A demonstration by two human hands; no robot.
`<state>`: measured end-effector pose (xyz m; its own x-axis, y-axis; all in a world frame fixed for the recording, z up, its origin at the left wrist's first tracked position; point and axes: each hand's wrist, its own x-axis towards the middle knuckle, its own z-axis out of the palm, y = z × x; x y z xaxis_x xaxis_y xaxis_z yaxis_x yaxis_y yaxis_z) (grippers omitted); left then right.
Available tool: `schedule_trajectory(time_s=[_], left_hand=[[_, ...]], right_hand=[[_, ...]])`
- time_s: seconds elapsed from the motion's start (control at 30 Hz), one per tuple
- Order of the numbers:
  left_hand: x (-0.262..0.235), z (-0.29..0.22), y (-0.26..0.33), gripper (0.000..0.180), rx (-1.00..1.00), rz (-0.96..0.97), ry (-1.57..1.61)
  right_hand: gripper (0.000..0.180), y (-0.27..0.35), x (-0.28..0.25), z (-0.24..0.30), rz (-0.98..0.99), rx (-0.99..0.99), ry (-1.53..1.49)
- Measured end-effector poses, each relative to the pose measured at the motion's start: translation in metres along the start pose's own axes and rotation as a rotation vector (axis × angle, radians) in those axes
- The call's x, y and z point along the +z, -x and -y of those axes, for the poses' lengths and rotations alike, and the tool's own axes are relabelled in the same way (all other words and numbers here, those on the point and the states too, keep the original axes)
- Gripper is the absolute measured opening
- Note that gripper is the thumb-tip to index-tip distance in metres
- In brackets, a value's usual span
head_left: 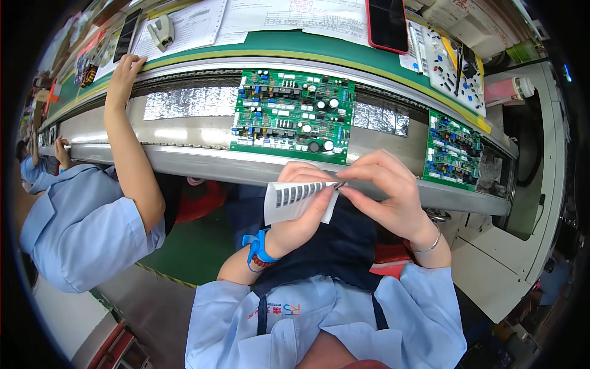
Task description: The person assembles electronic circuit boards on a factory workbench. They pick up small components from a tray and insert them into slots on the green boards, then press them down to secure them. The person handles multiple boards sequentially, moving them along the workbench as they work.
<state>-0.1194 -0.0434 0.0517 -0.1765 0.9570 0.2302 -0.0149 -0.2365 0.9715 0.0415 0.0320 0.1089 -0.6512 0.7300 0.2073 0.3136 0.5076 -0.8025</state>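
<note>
My left hand [302,218] grips a folded white sheet of stickers [279,212] with a row of small dark stickers along it. A blue wrist strap is on that arm. My right hand [390,190] pinches a small dark sticker [339,184] at the sheet's right corner; whether it is still stuck to the sheet I cannot tell. Both hands are above my lap, just in front of the rail's near edge. Beyond them a green circuit board [292,114] full of parts lies across the rails. A second circuit board [453,150] lies further right.
The metal rail [196,157] runs across in front of me. On the green shelf behind it are papers [270,15], a stapler [161,32], a red-edged phone [388,24] and a white board of small parts [455,74]. At left a co-worker's arm [132,147] reaches over the rail.
</note>
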Motion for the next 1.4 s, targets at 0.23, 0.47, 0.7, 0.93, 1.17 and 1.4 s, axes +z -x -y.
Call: schedule_trajectory(time_s=[0.23, 0.47, 0.7, 0.93, 1.17, 1.4], left_hand=[[-0.004, -0.001, 0.007, 0.009, -0.044, -0.012, 0.009], [-0.01, 0.0, 0.011, 0.009, -0.059, -0.011, 0.017], [-0.028, 0.008, 0.019, 0.007, -0.03, -0.095, -0.017], [-0.033, 0.01, 0.017, 0.007, 0.024, -0.055, -0.077], [-0.039, 0.01, 0.015, 0.009, 0.027, -0.06, -0.089], [-0.041, 0.015, 0.015, 0.01, 0.086, -0.026, -0.116]], right_hand=[[0.016, 0.0, 0.01, 0.003, -0.032, -0.063, 0.064], [0.017, 0.001, 0.017, 0.005, -0.026, -0.129, 0.138], [0.016, -0.006, -0.005, -0.005, -0.1, 0.105, 0.19], [0.02, -0.023, 0.008, -0.02, 0.049, 0.134, 0.236], [0.023, -0.027, 0.013, -0.021, 0.057, 0.001, 0.507], [0.014, -0.05, -0.003, -0.036, -0.076, 0.048, 0.613]])
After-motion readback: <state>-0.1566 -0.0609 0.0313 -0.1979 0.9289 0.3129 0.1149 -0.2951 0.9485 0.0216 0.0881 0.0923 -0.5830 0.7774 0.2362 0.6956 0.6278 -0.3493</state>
